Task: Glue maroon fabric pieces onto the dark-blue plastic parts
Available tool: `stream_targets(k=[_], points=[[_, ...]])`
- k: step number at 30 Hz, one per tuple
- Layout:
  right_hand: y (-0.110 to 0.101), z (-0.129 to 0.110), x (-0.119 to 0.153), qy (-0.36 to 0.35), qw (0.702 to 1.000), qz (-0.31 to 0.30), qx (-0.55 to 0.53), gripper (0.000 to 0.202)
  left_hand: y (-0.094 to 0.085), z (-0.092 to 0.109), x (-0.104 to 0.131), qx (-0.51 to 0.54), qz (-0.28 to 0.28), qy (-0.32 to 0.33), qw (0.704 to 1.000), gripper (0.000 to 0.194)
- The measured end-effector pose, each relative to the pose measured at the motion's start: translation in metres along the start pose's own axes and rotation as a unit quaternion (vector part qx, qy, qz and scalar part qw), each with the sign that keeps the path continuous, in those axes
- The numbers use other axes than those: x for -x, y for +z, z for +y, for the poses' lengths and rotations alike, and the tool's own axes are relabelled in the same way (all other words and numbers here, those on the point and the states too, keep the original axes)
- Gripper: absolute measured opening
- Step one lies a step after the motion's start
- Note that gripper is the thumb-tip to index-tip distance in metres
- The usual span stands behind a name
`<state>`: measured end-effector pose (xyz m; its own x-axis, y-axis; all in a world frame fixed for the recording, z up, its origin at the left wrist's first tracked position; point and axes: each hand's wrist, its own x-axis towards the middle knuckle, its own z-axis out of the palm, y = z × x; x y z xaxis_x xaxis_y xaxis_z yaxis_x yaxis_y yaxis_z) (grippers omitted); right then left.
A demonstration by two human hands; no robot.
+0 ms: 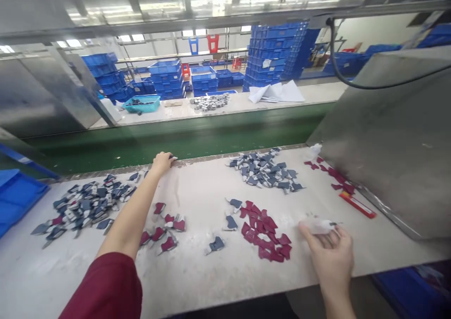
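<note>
My left hand (162,163) reaches to the far edge of the table, beside the green belt. Its fingers are closed, and a small dark and pale bit shows at their tips, too small to name. My right hand (331,253) is at the right, above the table, its fingers curled round a blurred whitish piece (315,226) with a dark tip. To its left lies a pile of flat maroon pieces (260,229). Blue-grey and white pieces (264,171) are heaped behind that pile. Several maroon pieces with pale edges (168,244) lie to the right of my left forearm.
A larger heap of blue-grey pieces (86,206) lies at the left. Near the metal panel (394,145) at the right are a red and yellow strip (357,205) and loose maroon pieces. Beyond the green belt (211,131), a teal basket (143,104) and grey parts (209,103) sit on a ledge.
</note>
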<state>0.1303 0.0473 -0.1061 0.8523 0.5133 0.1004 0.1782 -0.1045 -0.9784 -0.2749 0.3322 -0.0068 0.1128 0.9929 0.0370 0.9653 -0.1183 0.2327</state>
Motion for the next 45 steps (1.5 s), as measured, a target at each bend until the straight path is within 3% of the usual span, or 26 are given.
stream_targets(k=[2,5,7,8,9,10,13,17,20,23,25,28,31,33,35,39,45], points=[[0.0,-0.004,0.009,-0.096,0.993,0.066,0.02,0.087,0.001,0.004,0.0,-0.007,0.003,-0.013,1.0,0.026],[0.004,-0.013,0.028,-0.29,0.936,0.194,0.038,0.067,0.001,0.024,0.012,0.009,-0.016,0.017,1.0,0.027],[0.015,-0.021,0.039,-0.38,0.912,0.144,0.056,0.038,0.003,0.044,0.031,0.035,-0.048,0.068,0.996,0.027],[0.023,-0.025,0.042,-0.396,0.913,0.064,0.08,0.023,0.003,0.055,0.045,0.047,-0.062,0.094,0.992,0.028],[0.033,-0.029,0.044,-0.385,0.916,-0.026,0.11,0.017,0.004,0.065,0.061,0.057,-0.069,0.117,0.989,0.031],[0.043,-0.033,0.044,-0.36,0.918,-0.083,0.145,0.024,0.005,0.074,0.08,0.066,-0.067,0.133,0.987,0.034],[0.074,-0.04,0.037,-0.268,0.915,-0.175,0.247,0.041,0.01,0.094,0.147,0.12,-0.008,0.126,0.985,0.042],[0.098,-0.039,0.027,-0.207,0.901,-0.251,0.288,0.032,0.035,0.104,0.232,0.168,0.008,0.092,0.981,0.034],[0.103,-0.037,0.026,-0.198,0.901,-0.27,0.275,0.022,0.066,0.107,0.268,0.199,0.012,0.095,0.975,0.026],[0.102,-0.039,0.027,-0.186,0.904,-0.292,0.251,0.018,0.09,0.111,0.28,0.246,0.066,0.063,0.965,0.016],[0.099,-0.044,0.028,-0.176,0.911,-0.295,0.228,0.021,0.095,0.115,0.282,0.294,0.085,0.036,0.951,0.012],[0.085,-0.056,0.037,-0.156,0.929,-0.27,0.197,0.03,0.091,0.122,0.285,0.391,0.07,-0.016,0.918,0.015],[0.062,-0.068,0.059,-0.063,0.956,-0.271,0.091,0.039,0.081,0.133,0.289,0.501,0.047,-0.076,0.861,0.021],[0.046,-0.075,0.08,0.016,0.954,-0.299,0.004,0.044,0.075,0.142,0.291,0.558,0.045,-0.11,0.821,0.025],[0.033,-0.079,0.101,0.029,0.949,-0.311,-0.039,0.041,0.07,0.15,0.293,0.586,0.051,-0.135,0.797,0.029],[0.019,-0.086,0.126,0.017,0.948,-0.315,-0.037,0.032,0.061,0.16,0.297,0.591,0.046,-0.143,0.793,0.029],[0.014,-0.095,0.13,-0.013,0.944,-0.327,-0.034,0.022,0.061,0.159,0.305,0.568,0.059,-0.11,0.813,0.024]])
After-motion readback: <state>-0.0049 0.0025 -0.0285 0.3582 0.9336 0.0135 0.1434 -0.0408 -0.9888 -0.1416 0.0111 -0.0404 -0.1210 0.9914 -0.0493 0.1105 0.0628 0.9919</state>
